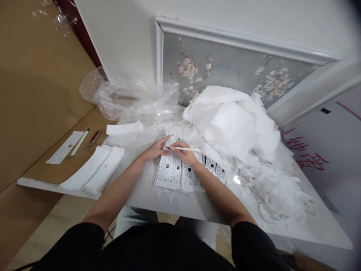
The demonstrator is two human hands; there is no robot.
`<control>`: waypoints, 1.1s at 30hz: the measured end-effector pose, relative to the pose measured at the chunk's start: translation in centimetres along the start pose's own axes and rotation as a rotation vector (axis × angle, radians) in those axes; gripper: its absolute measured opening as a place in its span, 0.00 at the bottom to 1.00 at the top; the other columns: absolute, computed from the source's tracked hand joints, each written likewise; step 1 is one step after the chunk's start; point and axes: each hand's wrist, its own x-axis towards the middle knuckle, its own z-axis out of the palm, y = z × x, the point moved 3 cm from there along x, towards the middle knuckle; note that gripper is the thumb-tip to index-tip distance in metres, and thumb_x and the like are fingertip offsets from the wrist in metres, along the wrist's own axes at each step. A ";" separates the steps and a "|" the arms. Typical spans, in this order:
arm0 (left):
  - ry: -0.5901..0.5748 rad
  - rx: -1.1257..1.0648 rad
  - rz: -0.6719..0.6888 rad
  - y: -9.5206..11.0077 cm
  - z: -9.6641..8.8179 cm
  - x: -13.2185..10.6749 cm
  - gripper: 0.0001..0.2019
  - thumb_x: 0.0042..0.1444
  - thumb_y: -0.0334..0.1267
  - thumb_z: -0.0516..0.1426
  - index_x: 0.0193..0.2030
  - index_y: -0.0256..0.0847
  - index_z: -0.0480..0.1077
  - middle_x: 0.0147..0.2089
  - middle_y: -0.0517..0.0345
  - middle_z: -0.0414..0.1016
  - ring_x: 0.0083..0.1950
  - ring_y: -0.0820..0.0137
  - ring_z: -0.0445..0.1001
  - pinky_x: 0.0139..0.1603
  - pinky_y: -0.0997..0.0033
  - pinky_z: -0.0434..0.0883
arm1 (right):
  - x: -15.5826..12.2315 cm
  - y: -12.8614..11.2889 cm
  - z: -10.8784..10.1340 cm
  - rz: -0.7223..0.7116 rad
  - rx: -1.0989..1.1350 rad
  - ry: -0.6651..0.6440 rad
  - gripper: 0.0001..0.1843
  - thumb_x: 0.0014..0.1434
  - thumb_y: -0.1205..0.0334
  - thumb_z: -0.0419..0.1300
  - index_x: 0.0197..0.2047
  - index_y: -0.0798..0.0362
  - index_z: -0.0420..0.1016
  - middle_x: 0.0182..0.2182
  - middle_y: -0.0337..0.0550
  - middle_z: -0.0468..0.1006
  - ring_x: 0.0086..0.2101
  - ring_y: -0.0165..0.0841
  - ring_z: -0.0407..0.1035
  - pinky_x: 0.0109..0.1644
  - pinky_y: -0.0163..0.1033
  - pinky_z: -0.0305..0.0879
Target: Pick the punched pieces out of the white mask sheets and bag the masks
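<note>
In the middle of the table lie white printed sheets (169, 177) with rows of small round marks and dark squares, set side by side in strips. My left hand (156, 148) rests at their left edge, thumb and fingers apart. A slim white pen-like tool (189, 149) is gripped in my right hand (184, 153), above the sheets. Its dark tip points left, close to my left fingers. I cannot make out whether the tip touches the sheet. Part of the sheets is hidden under my hands and right forearm.
A big heap of white sheets (234, 113) stands behind to the right, with tangled white scraps (279, 195) in front. Clear plastic film (132, 98) lies at the back left. White strip stacks (93, 169), a red cutter (95, 137) and a pale green pen-like tool (80, 143) are left.
</note>
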 end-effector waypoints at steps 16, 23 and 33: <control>-0.020 -0.013 -0.054 0.5 0.4 0.0 0.55 0.45 0.32 0.71 0.78 0.48 0.51 0.78 0.48 0.53 0.70 0.45 0.65 0.66 0.52 0.70 | 0.0 0.9 0.5 -0.014 -0.031 -0.050 0.15 0.66 0.46 0.62 0.46 0.47 0.81 0.42 0.42 0.84 0.41 0.35 0.78 0.48 0.40 0.72; -0.020 -0.018 -0.067 1.0 0.7 0.0 0.57 0.42 0.34 0.71 0.79 0.44 0.50 0.78 0.44 0.53 0.70 0.43 0.66 0.67 0.52 0.69 | -0.1 0.5 0.5 -0.027 -0.052 -0.047 0.14 0.67 0.48 0.61 0.47 0.47 0.81 0.43 0.42 0.84 0.42 0.36 0.78 0.49 0.41 0.72; 0.028 0.021 -0.008 0.6 0.8 0.0 0.53 0.45 0.31 0.68 0.78 0.36 0.51 0.64 0.44 0.73 0.54 0.55 0.76 0.50 0.64 0.75 | -0.4 0.3 2.0 -0.275 -0.581 -0.107 0.15 0.74 0.54 0.53 0.51 0.48 0.79 0.44 0.45 0.85 0.45 0.39 0.76 0.53 0.45 0.63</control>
